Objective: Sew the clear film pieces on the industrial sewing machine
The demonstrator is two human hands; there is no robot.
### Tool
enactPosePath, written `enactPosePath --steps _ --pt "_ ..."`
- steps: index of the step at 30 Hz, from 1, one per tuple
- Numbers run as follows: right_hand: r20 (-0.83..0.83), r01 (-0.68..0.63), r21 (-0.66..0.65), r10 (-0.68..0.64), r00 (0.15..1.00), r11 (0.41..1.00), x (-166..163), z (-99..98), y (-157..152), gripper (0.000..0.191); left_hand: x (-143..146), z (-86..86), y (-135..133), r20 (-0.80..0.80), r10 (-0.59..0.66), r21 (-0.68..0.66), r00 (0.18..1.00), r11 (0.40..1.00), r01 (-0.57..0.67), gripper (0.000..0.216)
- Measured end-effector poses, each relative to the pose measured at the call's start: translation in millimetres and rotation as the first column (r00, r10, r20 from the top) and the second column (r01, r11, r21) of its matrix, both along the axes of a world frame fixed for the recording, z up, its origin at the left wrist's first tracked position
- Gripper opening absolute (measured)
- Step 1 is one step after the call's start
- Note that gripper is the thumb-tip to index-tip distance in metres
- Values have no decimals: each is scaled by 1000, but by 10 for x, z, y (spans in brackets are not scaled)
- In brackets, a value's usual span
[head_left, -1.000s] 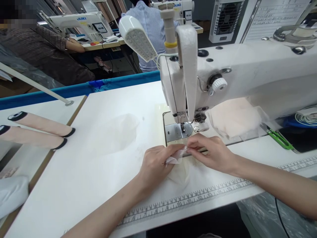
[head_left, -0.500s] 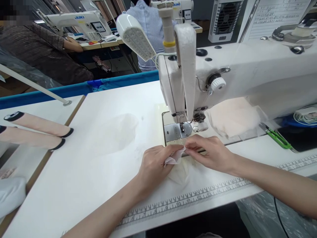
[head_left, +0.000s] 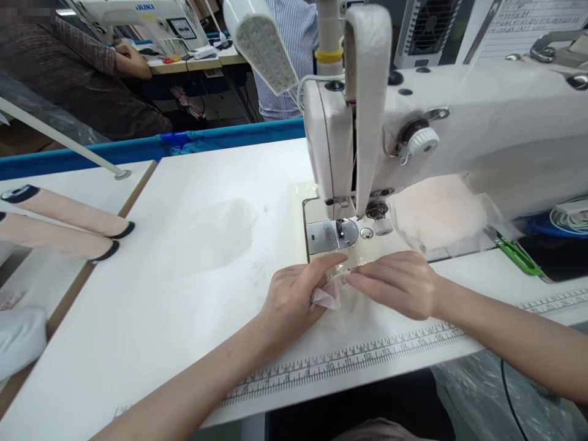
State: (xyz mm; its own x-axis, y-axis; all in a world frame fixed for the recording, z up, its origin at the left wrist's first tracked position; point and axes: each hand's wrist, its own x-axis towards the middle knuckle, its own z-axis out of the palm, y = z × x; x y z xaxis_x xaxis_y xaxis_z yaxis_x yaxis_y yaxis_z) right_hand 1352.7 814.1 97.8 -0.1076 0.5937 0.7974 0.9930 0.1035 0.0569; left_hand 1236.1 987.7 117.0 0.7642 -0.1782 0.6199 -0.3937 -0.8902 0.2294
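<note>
My left hand (head_left: 294,294) and my right hand (head_left: 395,283) meet over a small piece of sheer pale pink fabric (head_left: 327,296) on the white table (head_left: 193,269), just in front of the needle plate (head_left: 331,234) of the white sewing machine (head_left: 413,135). My left thumb and fingers pinch the fabric's left part, the index finger stretched toward the plate. The fingers of my right hand are pressed together and lie on the fabric's right edge. A sheer cream layer (head_left: 353,306) lies flat under both hands.
A pile of pale pink fabric (head_left: 436,214) sits under the machine arm, with green-handled snips (head_left: 517,254) to its right. Two pink tubes with black ends (head_left: 68,223) lie at the left. A ruler strip (head_left: 367,352) runs along the table's front edge. Other people sit at machines behind.
The view has shifted closer and lower. My left index finger has stretched out toward the needle plate, and my right hand has flattened onto the fabric.
</note>
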Motion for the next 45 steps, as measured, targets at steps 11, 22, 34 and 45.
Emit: enactPosePath --steps 11,22,34,45 --pt "404 -44 118 -7 915 992 -13 70 -57 12 -44 75 -15 68 -78 71 995 995 73 15" --pt "380 -54 122 3 925 991 -28 107 -81 13 -49 71 -49 18 -48 -41 999 998 49 3" --pt "461 -97 129 27 887 987 -18 82 -67 15 -34 69 -35 30 -94 50 995 994 92 10" --pt "-80 95 -146 -108 991 985 -43 -49 14 19 -36 -13 -36 -262 116 66 958 993 -102 18"
